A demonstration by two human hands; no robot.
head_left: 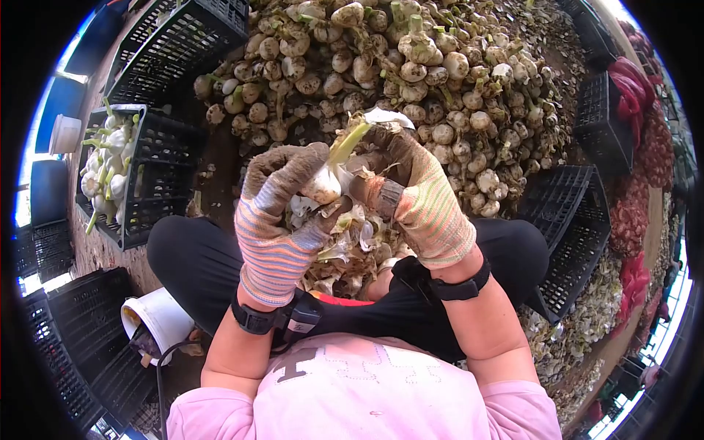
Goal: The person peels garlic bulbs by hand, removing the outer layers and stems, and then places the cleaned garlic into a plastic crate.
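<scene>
A garlic bulb (pixel 323 186) with a short green stem is held up between my two gloved hands, over my crossed legs. My left hand (pixel 282 213), in a dirty striped glove, pinches the bulb from the left with thumb and fingers. On the right, my right hand (pixel 414 192) has its fingers curled by the stem, with a strip of whitish peel (pixel 389 117) at its fingertips. A dark band wraps its thumb. Loose peelings (pixel 356 238) lie in a heap below the hands.
A large pile of unpeeled garlic (pixel 411 70) lies ahead. At the left, a black crate (pixel 139 176) holds cleaned garlic, near a white bucket (pixel 163 317). More black crates (pixel 576 227) stand at the right, beside red net bags (pixel 632 92).
</scene>
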